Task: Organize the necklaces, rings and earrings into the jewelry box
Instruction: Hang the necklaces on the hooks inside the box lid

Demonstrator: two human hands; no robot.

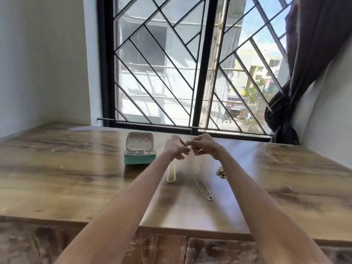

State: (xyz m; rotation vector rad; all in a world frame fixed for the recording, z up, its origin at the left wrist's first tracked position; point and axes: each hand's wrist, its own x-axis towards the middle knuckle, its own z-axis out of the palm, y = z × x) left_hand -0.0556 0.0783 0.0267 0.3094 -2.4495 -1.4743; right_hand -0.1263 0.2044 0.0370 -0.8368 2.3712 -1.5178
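Clasp between fingertips (pixel 187 143) — indistinct

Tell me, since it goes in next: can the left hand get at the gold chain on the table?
Probably yes. The gold chain lies bare on the table just below the left hand, nothing covering it, though that hand's fingers are pinching the thin pendant necklace.
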